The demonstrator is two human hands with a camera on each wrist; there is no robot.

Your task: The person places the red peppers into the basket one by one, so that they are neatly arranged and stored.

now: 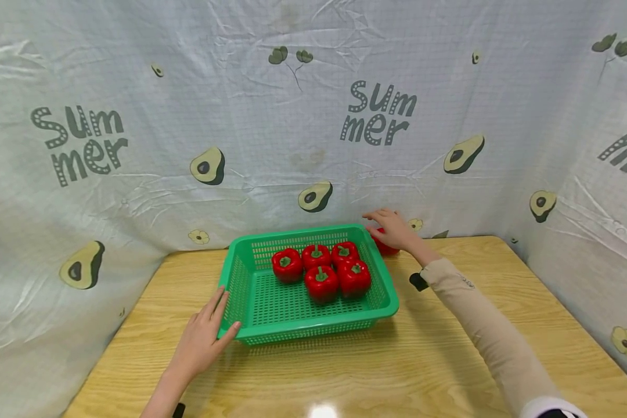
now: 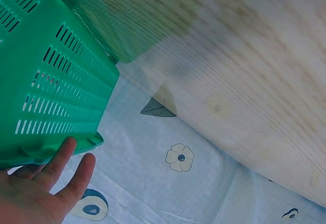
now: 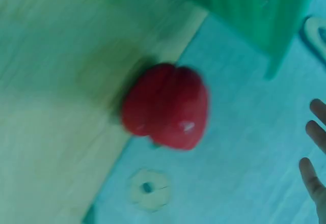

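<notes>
A green plastic basket (image 1: 313, 326) with slotted walls stands on the table, holding several red bell peppers (image 1: 321, 284) with green stems, grouped toward its right side. My left hand (image 1: 201, 337) rests on the basket's left front rim, fingers extended; the left wrist view shows those fingertips (image 2: 66, 150) touching the rim. Just beyond the basket's right wall lies another red bell pepper (image 3: 165, 107), partly hidden in the head view by my right hand (image 1: 395, 231). That hand is above it with fingers spread, and the right wrist view shows a gap between fingers and pepper.
The wooden table (image 1: 449, 342) extends to both sides and in front of the basket. Behind it hangs a pale cloth (image 1: 271, 133) printed with avocados and lettering, close to the table's back edge. More cloth borders the left and right sides.
</notes>
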